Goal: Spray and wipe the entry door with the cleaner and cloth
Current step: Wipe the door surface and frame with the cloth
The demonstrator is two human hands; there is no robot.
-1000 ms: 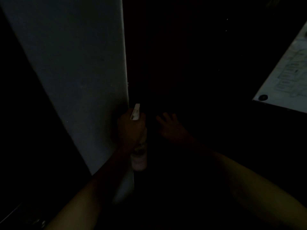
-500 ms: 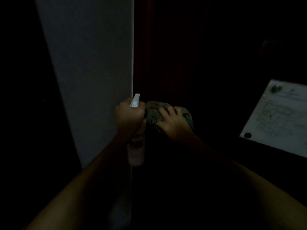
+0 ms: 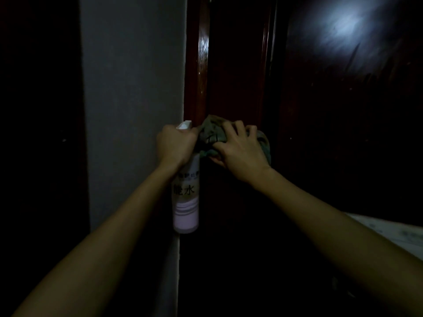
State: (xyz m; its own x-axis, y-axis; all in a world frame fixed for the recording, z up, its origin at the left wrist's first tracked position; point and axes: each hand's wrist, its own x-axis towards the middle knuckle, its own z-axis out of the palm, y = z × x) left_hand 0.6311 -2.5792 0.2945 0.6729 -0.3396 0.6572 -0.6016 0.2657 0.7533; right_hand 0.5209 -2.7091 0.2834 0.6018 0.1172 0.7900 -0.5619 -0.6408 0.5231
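A dim home entryway — a glossy dark red wooden door (image 3: 320,92) in its frame (image 3: 198,65) beside a plain grey wall (image 3: 132,88).

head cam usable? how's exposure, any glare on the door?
Head view: heavily underexposed, left edge and lower frame near black; soft white glare patch on the glossy door, upper right. Left hand gripping the spray bottle and right hand holding the cloth are dim but legible.

Left hand (image 3: 175,145) gripping spray bottle (image 3: 185,202) beside wall (image 3: 132,88); right hand (image 3: 240,152) pressing bunched cloth (image 3: 211,133) against dark red door (image 3: 235,65); light glaring on door panel.
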